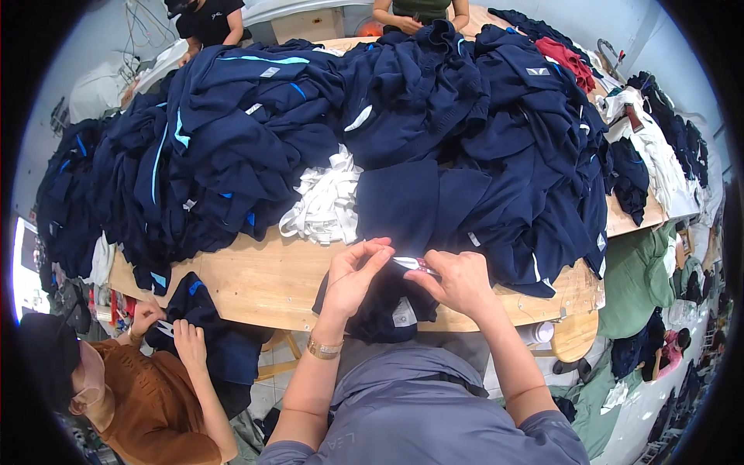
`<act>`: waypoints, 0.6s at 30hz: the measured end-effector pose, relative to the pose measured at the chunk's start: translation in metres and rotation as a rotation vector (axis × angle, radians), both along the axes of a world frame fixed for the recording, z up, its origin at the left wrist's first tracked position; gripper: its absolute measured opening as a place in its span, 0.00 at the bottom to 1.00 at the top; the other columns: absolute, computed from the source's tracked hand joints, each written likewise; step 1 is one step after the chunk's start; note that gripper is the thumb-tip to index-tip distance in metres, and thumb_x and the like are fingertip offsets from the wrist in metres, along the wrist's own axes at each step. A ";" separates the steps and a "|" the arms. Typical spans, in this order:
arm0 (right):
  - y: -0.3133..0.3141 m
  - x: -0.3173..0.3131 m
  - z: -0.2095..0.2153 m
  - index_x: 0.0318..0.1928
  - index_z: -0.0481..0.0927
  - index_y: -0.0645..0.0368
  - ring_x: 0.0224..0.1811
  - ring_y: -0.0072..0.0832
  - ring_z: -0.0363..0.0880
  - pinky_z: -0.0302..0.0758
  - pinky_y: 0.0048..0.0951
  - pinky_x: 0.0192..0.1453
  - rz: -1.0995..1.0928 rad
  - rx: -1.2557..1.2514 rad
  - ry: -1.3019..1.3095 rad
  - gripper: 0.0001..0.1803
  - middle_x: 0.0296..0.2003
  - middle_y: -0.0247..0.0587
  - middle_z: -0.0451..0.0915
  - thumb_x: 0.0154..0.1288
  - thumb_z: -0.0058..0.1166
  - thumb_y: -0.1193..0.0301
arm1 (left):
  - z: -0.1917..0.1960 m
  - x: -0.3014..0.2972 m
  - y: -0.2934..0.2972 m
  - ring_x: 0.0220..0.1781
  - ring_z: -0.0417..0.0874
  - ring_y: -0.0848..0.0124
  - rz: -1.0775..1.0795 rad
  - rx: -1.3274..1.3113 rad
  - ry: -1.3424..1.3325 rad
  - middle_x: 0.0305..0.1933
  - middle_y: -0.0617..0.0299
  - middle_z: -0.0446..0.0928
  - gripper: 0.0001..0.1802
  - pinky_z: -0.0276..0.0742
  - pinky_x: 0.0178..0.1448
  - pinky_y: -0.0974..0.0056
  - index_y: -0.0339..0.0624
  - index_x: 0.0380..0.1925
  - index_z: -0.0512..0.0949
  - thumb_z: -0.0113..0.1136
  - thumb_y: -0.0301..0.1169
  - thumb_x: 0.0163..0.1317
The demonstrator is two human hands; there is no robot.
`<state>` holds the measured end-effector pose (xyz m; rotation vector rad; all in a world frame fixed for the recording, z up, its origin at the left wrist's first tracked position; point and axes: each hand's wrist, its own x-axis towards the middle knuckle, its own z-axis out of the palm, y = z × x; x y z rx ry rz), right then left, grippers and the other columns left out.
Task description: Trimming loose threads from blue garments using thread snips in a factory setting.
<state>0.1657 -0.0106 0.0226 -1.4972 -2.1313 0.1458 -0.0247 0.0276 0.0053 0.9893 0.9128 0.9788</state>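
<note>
R hand [461,280] gripping red/slvr snips [415,264] | L hand [358,267] fingers bunched nr snips, can't tell if pinching anything

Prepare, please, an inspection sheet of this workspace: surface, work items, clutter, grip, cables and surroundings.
Surface: pale wooden table, largely covered.
Work items: red-handled thread snips; navy garment draped over the front edge.
Clutter: navy garment pile; bundle of white strips; red cloth.
Grip: left hand pinched, contents unclear; right hand holds the thread snips.
Cables: thin cord-like lines hang upper left.
Surroundings: brown-shirted co-worker at left; two people beyond the table.
</note>
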 end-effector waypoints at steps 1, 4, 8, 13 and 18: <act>0.001 0.000 0.000 0.18 0.69 0.55 0.14 0.33 0.73 0.65 0.30 0.18 0.008 0.006 -0.015 0.24 0.13 0.35 0.72 0.57 0.55 0.49 | 0.000 0.000 0.000 0.48 0.75 0.73 -0.004 -0.004 -0.003 0.49 0.53 0.75 0.07 0.67 0.56 0.69 0.33 0.32 0.80 0.60 0.28 0.60; 0.003 0.000 0.003 0.19 0.70 0.54 0.13 0.32 0.73 0.65 0.29 0.19 0.023 0.024 -0.055 0.24 0.13 0.35 0.72 0.57 0.55 0.48 | 0.000 0.001 0.000 0.48 0.75 0.74 0.000 0.016 0.022 0.48 0.53 0.75 0.08 0.68 0.55 0.70 0.33 0.33 0.80 0.60 0.28 0.60; 0.004 0.000 0.004 0.20 0.71 0.55 0.16 0.35 0.73 0.67 0.31 0.21 0.030 0.007 -0.098 0.22 0.14 0.35 0.72 0.54 0.58 0.50 | -0.006 0.000 0.001 0.47 0.75 0.75 -0.005 0.036 0.019 0.48 0.54 0.76 0.08 0.68 0.54 0.71 0.33 0.33 0.80 0.60 0.29 0.60; 0.009 0.011 -0.015 0.26 0.75 0.59 0.16 0.30 0.73 0.68 0.26 0.23 -0.068 -0.127 0.289 0.18 0.16 0.38 0.74 0.55 0.61 0.57 | -0.010 -0.006 0.005 0.47 0.78 0.72 0.042 -0.125 -0.067 0.46 0.56 0.77 0.10 0.76 0.49 0.67 0.35 0.38 0.78 0.58 0.31 0.62; 0.012 0.015 -0.074 0.44 0.76 0.63 0.21 0.13 0.66 0.66 0.18 0.26 -0.168 -0.195 0.953 0.17 0.21 0.32 0.76 0.56 0.63 0.68 | -0.024 -0.032 0.018 0.45 0.80 0.69 0.247 -0.054 -0.212 0.42 0.56 0.78 0.11 0.78 0.44 0.64 0.35 0.39 0.77 0.51 0.32 0.67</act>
